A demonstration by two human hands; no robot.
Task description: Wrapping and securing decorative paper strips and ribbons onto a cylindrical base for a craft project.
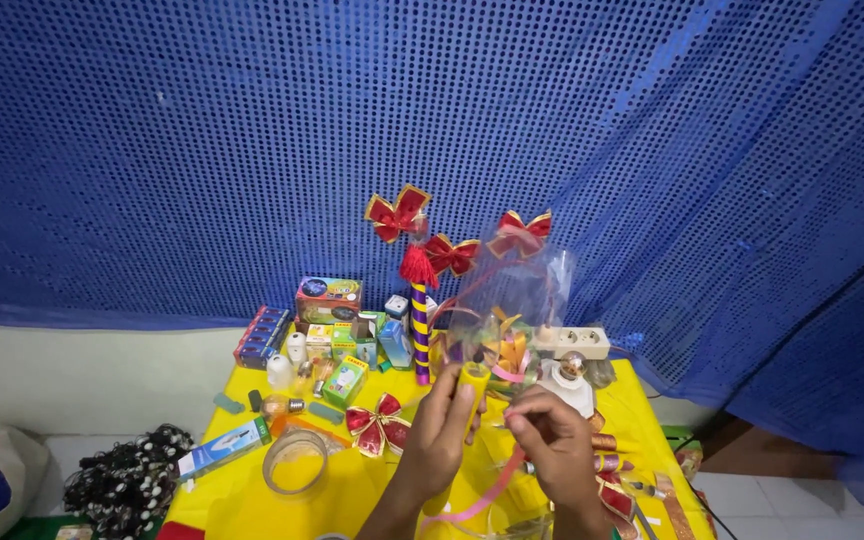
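Observation:
My left hand (440,425) grips a yellow stick (472,385) held upright over the yellow table (242,490). My right hand (552,440) pinches a pink ribbon (487,498) beside the stick; the ribbon trails down toward me. Just behind both hands stands a clear plastic wrapped ornament (512,300) with yellow and pink petals inside and a red bow on top.
A purple and yellow striped stick (420,340) with red bows stands at the back. Small boxes (337,325), light bulbs, a loose red bow (377,425), a tape ring (295,462) and a white power strip (577,342) lie around. Blue sequin cloth (252,130) hangs behind.

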